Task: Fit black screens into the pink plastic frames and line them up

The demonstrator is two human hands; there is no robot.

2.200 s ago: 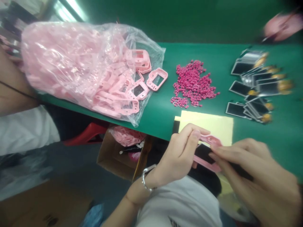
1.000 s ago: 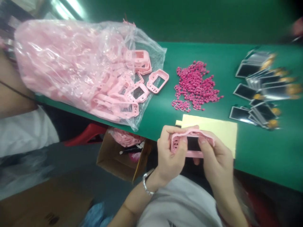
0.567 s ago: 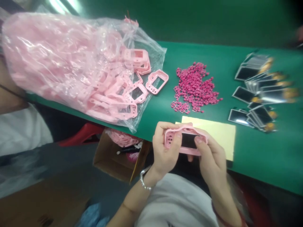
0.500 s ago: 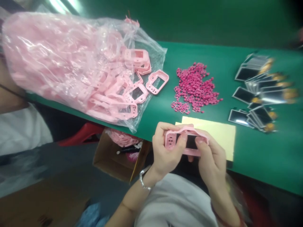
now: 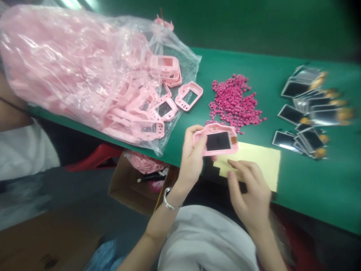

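My left hand (image 5: pixel 193 154) grips a pink plastic casing (image 5: pixel 222 152) by its left end, thumb on the front. A dark display screen (image 5: pixel 218 141) sits in the casing, with a small orange-brown strip at its right edge. Below and to the right, my right hand (image 5: pixel 249 192) is apart from the casing, its fingers spread and holding nothing. Under the right fingertips lies a pale yellow sheet (image 5: pixel 262 163). A pile of magenta button pieces (image 5: pixel 235 99) lies just beyond the casing.
A clear plastic bag (image 5: pixel 70 64) full of pink casings covers the left of the green table (image 5: pixel 316 195); several casings spill from its mouth. Loose display screens (image 5: pixel 295 113) with orange ends lie at the right. A cardboard box (image 5: pixel 126 192) stands below the table edge. Another person's white sleeve (image 5: pixel 28 150) shows at left.
My right hand has let go of the casing and moved down away from it. My left hand has lifted the casing up and slightly left, toward the magenta pile.
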